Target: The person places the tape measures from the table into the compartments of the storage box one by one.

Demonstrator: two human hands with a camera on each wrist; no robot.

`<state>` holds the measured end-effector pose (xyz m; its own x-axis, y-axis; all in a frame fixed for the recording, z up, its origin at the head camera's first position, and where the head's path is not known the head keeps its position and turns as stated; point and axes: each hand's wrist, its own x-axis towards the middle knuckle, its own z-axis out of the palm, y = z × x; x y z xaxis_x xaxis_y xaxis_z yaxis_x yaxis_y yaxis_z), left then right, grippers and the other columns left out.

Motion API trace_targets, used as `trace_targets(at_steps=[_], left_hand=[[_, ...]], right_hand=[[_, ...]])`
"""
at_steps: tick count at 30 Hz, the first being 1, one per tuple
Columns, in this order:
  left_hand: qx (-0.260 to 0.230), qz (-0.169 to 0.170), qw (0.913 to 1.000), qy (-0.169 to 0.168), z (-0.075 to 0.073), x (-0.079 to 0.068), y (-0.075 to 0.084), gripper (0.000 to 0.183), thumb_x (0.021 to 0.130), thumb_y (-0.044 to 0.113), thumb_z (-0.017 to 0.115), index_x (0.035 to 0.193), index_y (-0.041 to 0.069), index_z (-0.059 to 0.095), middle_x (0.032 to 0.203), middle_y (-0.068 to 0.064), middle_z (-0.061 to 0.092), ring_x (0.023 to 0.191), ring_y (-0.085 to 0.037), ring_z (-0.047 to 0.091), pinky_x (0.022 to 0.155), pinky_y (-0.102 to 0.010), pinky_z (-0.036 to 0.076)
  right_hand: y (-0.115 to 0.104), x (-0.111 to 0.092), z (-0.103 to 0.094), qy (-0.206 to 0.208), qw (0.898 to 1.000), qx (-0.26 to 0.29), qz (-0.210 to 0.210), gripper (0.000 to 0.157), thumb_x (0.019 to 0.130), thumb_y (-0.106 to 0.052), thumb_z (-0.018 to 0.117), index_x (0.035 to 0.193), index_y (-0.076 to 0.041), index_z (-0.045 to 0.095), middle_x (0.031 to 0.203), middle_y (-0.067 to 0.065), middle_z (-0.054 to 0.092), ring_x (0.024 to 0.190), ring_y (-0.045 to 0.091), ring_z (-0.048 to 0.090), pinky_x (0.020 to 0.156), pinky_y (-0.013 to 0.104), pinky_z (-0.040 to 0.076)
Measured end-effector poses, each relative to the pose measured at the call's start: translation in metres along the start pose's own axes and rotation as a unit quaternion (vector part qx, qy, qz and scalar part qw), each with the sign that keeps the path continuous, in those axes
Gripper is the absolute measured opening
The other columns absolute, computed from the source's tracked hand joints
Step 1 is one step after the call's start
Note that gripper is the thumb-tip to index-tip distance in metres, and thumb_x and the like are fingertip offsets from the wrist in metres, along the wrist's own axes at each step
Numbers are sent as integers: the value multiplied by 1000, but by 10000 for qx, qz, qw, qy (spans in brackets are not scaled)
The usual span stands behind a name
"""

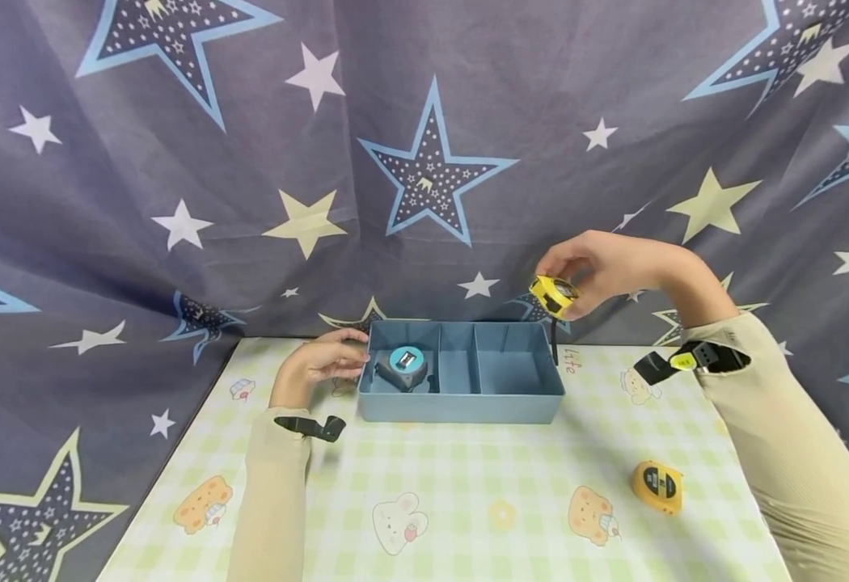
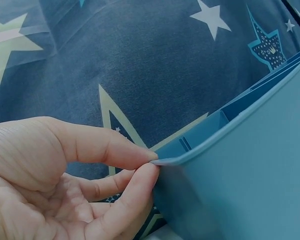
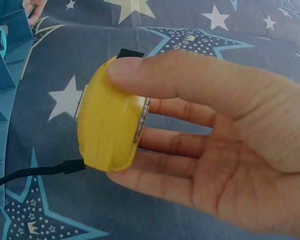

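My right hand holds a yellow tape measure in the air above the right end of a blue divided box. In the right wrist view, thumb and fingers grip the tape measure, and a black strap hangs from it. My left hand pinches the rim at the box's left end; the left wrist view shows thumb and forefinger on the rim. A grey tape measure with a turquoise face lies in the left compartment. The middle and right compartments hold nothing visible.
Another yellow tape measure lies on the checked tablecloth, to the right in front of the box. A dark star-patterned curtain hangs right behind the box and the table's back edge.
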<state>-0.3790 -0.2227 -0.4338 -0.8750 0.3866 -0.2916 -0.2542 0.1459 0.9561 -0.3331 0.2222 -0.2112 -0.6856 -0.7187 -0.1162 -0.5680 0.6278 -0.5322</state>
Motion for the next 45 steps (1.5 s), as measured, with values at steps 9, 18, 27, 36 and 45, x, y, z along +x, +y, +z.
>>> trace_targets(at_steps=[9, 18, 27, 36, 45], left_hand=[[-103, -5, 9999, -52, -3, -2, -1, 55, 97, -4, 56, 145, -6, 30, 83, 3, 59, 73, -8, 63, 72, -20, 59], [-121, 33, 9999, -113, -3, -3, -2, 46, 97, -4, 57, 138, -4, 36, 79, 3, 59, 72, -8, 64, 71, -21, 59], [-40, 17, 10000, -66, 1, -1, 4, 53, 97, -4, 57, 144, -5, 32, 79, 3, 57, 72, -8, 63, 73, -22, 59], [-37, -42, 10000, 53, 4, -1, 7, 55, 96, -4, 57, 145, -5, 32, 89, -1, 57, 73, -9, 63, 71, -20, 59], [-79, -44, 9999, 102, 2, -2, 0, 55, 96, -6, 57, 144, -6, 31, 90, -1, 56, 74, -8, 63, 71, -20, 59]], right_hand=[[-14, 15, -4, 86, 9997, -199, -111, 53, 79, -13, 88, 127, -8, 65, 117, 6, 69, 110, 21, 68, 86, 30, 59], [-31, 25, -6, 362, 9992, -64, -136, 54, 80, -10, 87, 129, -6, 64, 119, 8, 70, 117, 25, 67, 91, 31, 60], [-48, 33, -9, 533, 9984, 111, -165, 55, 80, -4, 85, 129, -4, 63, 119, 10, 69, 117, 26, 66, 93, 33, 60], [-51, 44, -2, 529, 9978, 146, -375, 52, 80, -3, 84, 128, -4, 64, 117, 11, 70, 115, 26, 67, 92, 33, 61], [-49, 60, 16, 451, 9978, 188, -459, 52, 79, -3, 84, 128, -5, 64, 115, 10, 71, 111, 25, 68, 93, 36, 60]])
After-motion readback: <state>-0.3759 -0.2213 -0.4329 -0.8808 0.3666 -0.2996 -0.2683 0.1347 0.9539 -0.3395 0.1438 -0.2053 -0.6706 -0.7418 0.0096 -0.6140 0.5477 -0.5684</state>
